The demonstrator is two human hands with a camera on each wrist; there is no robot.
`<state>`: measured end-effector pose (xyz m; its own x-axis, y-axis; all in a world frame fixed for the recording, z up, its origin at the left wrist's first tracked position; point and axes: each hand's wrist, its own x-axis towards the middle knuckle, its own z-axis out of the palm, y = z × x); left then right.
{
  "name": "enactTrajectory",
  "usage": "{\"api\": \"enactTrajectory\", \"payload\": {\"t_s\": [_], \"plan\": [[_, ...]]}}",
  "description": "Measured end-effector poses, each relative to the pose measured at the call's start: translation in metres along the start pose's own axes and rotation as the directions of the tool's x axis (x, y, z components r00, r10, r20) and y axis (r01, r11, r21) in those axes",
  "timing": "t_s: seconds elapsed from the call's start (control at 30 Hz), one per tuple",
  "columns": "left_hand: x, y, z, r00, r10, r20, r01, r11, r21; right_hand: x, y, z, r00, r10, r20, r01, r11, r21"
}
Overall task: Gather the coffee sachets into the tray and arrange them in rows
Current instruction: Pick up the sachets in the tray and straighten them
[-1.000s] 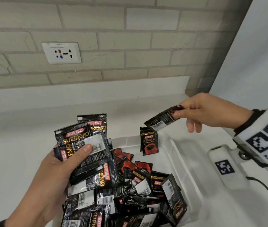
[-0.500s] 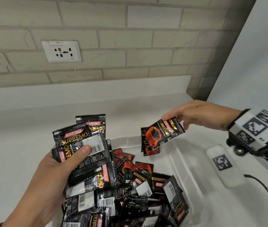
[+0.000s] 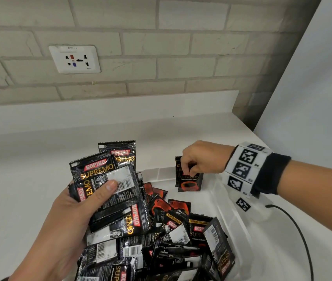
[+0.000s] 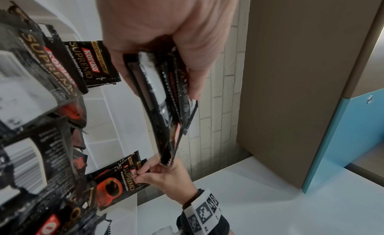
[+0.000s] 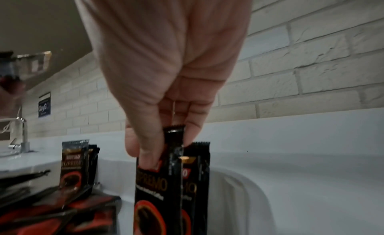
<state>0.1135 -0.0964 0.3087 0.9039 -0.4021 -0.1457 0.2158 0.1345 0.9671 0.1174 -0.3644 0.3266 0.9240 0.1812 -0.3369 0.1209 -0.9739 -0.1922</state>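
Note:
A white tray [image 3: 227, 211] holds a loose heap of black Kopiko coffee sachets [image 3: 173, 236]. My left hand [image 3: 84, 201] grips a fanned stack of sachets [image 3: 108, 179] above the tray's left side, thumb pressed on top; the left wrist view shows the stack [image 4: 166, 97] edge-on. My right hand [image 3: 197, 159] pinches the top of one sachet [image 3: 190, 180] held upright at the tray's far right corner. In the right wrist view this sachet [image 5: 158, 186] stands in front of another upright sachet [image 5: 197, 173] against the tray wall.
A white counter [image 3: 29, 179] runs to a brick wall with a power socket [image 3: 75, 59]. A white device with a black cable [image 3: 300, 238] lies right of the tray. A pale panel [image 3: 313, 78] rises at the right. A tap [image 5: 22, 136] stands far off.
My right hand has swung down and left, turning its sachet upright and lowering it into the tray's far corner beside the standing one. The left hand has kept its stack nearly still.

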Motion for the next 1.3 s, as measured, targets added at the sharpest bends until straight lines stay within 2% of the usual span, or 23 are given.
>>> {"api": "enactTrajectory", "payload": {"t_s": [0.1, 0.23, 0.37, 0.73, 0.83, 0.93, 1.0, 1.1, 1.2, 1.3], "plan": [[0.001, -0.001, -0.001, 1.000, -0.006, -0.006, 0.006, 1.000, -0.007, 0.005, 0.000, 0.007, 0.999, -0.040, 0.023, 0.042, 0.990, -0.131], [0.002, -0.002, -0.002, 1.000, -0.009, -0.020, 0.009, 1.000, -0.014, 0.009, 0.002, 0.011, 0.991, -0.119, -0.055, 0.093, 0.936, -0.340], [0.002, -0.004, -0.004, 1.000, -0.017, -0.024, 0.017, 1.000, -0.021, 0.010, 0.003, 0.012, 0.985, -0.160, -0.058, 0.121, 0.899, -0.421], [0.002, -0.005, -0.001, 1.000, -0.001, -0.028, 0.000, 1.000, -0.027, 0.004, -0.001, 0.013, 0.982, -0.171, -0.085, 0.109, 0.867, -0.486], [0.001, -0.004, 0.000, 1.000, 0.000, -0.027, -0.001, 1.000, -0.030, 0.000, -0.001, 0.010, 0.979, -0.167, -0.118, 0.097, 0.889, -0.448], [0.001, -0.004, 0.001, 0.999, 0.001, -0.036, -0.002, 1.000, -0.015, -0.009, -0.004, 0.003, 0.981, -0.110, -0.158, 0.052, 0.941, -0.335], [0.000, -0.004, 0.001, 0.999, 0.004, -0.041, -0.004, 1.000, -0.015, -0.015, -0.007, 0.004, 0.992, -0.057, -0.111, 0.036, 0.982, -0.183], [0.000, -0.004, 0.001, 1.000, 0.009, -0.029, -0.010, 1.000, -0.012, -0.019, -0.015, 0.017, 0.990, -0.013, 0.143, 0.013, 1.000, 0.001], [0.001, -0.003, 0.002, 1.000, 0.008, -0.011, -0.008, 1.000, -0.026, -0.016, -0.020, 0.035, 0.952, 0.039, 0.305, -0.028, 0.999, -0.039], [0.000, -0.002, 0.002, 1.000, 0.011, -0.013, -0.011, 1.000, -0.014, -0.006, -0.022, 0.041, 0.942, 0.103, 0.321, -0.089, 0.994, -0.057]]}}
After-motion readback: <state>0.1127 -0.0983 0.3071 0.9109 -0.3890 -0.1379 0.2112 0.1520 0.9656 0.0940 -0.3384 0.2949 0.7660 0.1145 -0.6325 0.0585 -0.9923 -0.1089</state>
